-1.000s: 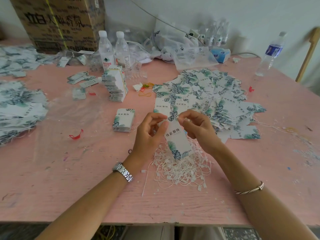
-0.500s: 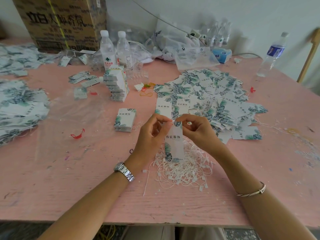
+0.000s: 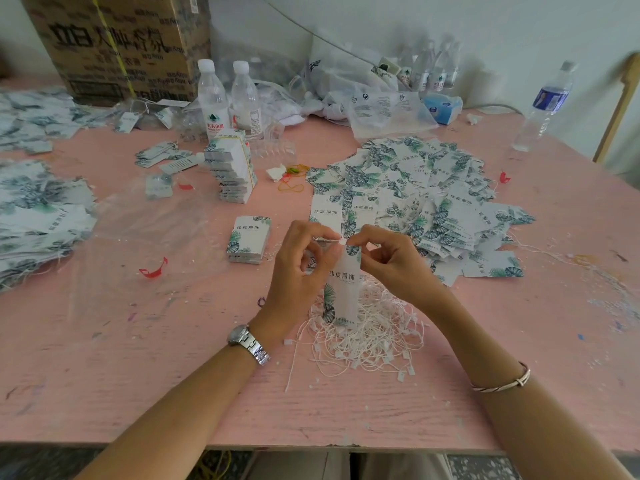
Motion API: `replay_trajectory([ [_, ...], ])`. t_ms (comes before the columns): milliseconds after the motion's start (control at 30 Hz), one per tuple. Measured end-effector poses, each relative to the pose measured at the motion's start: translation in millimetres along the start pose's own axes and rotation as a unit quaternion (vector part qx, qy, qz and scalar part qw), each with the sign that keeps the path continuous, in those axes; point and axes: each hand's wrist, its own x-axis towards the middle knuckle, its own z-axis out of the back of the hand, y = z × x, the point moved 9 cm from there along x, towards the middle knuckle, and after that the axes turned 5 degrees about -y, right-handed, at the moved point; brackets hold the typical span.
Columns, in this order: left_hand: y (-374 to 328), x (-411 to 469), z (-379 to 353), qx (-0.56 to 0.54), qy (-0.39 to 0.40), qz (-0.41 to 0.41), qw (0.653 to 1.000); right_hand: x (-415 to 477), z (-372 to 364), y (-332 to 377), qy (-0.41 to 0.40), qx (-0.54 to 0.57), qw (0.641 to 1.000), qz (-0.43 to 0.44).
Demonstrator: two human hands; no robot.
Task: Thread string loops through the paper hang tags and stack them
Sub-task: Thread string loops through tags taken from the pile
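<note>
Holding: one hang tag (image 3: pixel 343 285) upright between both hands, above the string pile, its top edge at the fingertips
Left hand (image 3: pixel 298 271): closed in a pinch at the tag's top left corner, thumb and forefinger pressed on a short white string end (image 3: pixel 329 240); metal watch (image 3: pixel 247 344) on the wrist
Right hand (image 3: pixel 391 263): closed in a pinch at the tag's top right, fingertips meeting the left hand's at the white string end; thin bangle (image 3: pixel 502 384) on the wrist
Tag face: white with green leaf print and dark lettering across the middle, lower end hanging down toward the strings
String pile (image 3: pixel 367 337): loose tangle of white loops with small plastic ends, lying on the table directly under and in front of the hands
Loose tags (image 3: pixel 426 199): wide heap spread on the table behind the right hand
Small stack (image 3: pixel 248 239): neat pile of tags just left of the left hand, flat on the table
Tall stack (image 3: pixel 232 168): bundled tags piled high, farther back, near two water bottles (image 3: pixel 228 98)
Left edge: more tags (image 3: pixel 38 216) heaped there, strings trailing out
Table (image 3: pixel 121 358): pink, scuffed, scattered with paper specks and a red plastic scrap (image 3: pixel 154 270)
Back: cardboard box (image 3: pixel 117 46), clear plastic bags (image 3: pixel 381 105), another bottle (image 3: pixel 543 105) at far right
</note>
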Motion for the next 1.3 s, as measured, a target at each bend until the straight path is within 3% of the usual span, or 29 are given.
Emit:
replay_trajectory([
  [333,-15,1,8,0.088,-0.033,-0.091,0.991,1,-2,-13,0.004,-0.013,1.0,-0.026],
  [633,-14,-1,10,0.104,-0.052,-0.089,0.989,2,-4,-15,0.004,0.035,0.999,-0.014],
  [833,-11,-1,11,0.106,-0.064,-0.071,0.99,-1,-9,-28,-0.032,0.144,0.986,-0.08],
  [1300,-17,-3,15,0.112,-0.075,-0.093,0.987,-2,-9,-24,-0.049,0.174,0.979,-0.095],
])
